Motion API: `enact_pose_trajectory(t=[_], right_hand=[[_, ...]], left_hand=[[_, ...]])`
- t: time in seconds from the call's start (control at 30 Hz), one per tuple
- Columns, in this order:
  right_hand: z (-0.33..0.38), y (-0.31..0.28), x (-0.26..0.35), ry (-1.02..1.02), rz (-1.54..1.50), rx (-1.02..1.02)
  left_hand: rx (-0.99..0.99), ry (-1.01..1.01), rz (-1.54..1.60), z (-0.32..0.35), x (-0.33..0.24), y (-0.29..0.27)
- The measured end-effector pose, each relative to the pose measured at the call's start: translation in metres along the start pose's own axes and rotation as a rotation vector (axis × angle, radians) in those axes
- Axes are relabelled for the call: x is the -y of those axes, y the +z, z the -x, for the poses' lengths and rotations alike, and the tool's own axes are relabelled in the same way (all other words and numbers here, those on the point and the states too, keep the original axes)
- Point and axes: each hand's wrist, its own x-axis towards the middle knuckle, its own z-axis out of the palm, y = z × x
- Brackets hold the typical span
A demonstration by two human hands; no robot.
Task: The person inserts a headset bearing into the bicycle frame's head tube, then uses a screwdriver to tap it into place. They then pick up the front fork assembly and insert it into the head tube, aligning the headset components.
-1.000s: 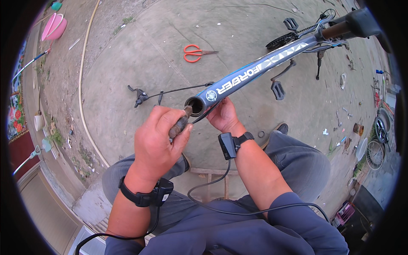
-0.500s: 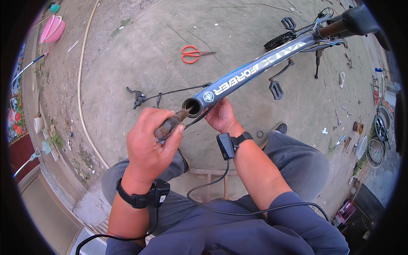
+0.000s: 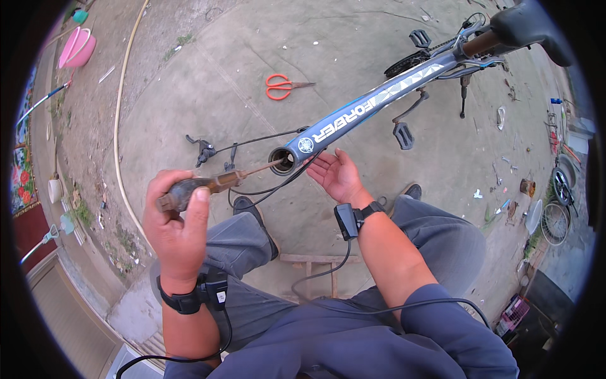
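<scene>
My left hand (image 3: 177,237) is closed around the worn brown handle of a screwdriver (image 3: 221,182). Its thin rusty shaft runs to the right into the open round end of the head tube (image 3: 291,169), where the tip is hidden. This tube belongs to a blue-grey bicycle frame (image 3: 379,100) that slants up to the far right. Below the frame, near the head tube, my right hand (image 3: 339,179) lies palm up with its fingers spread; some fingertips are hidden at the tube's underside. Black cables hang beside the tube, one leading to a brake lever (image 3: 203,151) on the ground.
Orange-handled scissors (image 3: 281,87) lie beyond the frame. A pedal (image 3: 403,135) and the saddle (image 3: 530,28) are to the right. A yellowish hose (image 3: 118,126) and a pink bucket (image 3: 78,49) are on the left. Wheels (image 3: 555,224) and scattered tools lie far right.
My left hand has moved back to the left, drawing much of the screwdriver's shaft out of the head tube. My right hand has shifted slightly right and its fingers show more.
</scene>
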Motion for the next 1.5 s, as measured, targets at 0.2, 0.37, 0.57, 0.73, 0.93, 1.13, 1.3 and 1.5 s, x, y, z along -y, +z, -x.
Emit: enact_pose_trajectory(t=[0.2,0.37,0.57,0.73,0.93,1.13,1.3,1.5], right_hand=[[0.02,-0.013,0.012,-0.064,0.033,-0.058],[0.034,-0.014,0.018,-0.129,0.117,-0.035],[0.064,-0.004,0.041,-0.191,0.204,-0.091],[0.091,0.005,0.063,-0.289,0.275,-0.1],[0.127,0.016,0.069,-0.31,0.39,-0.048],[0.168,0.041,0.069,-0.339,0.564,0.0],[0.204,0.055,0.057,-0.361,0.693,0.083],[0.232,0.072,0.011,-0.414,0.83,0.333]], left_hand=[[-0.111,-0.056,0.196,0.004,0.002,-0.018],[-0.199,-0.072,0.269,0.007,0.004,-0.031],[-0.243,-0.135,0.538,0.005,0.005,-0.047],[-0.277,-0.169,0.692,0.006,0.004,-0.05],[-0.267,-0.191,0.813,0.009,-0.001,-0.049],[-0.276,-0.235,0.897,0.012,0.002,-0.049],[-0.235,-0.247,0.982,0.013,0.005,-0.041],[0.013,-0.347,1.086,0.027,-0.007,-0.007]])
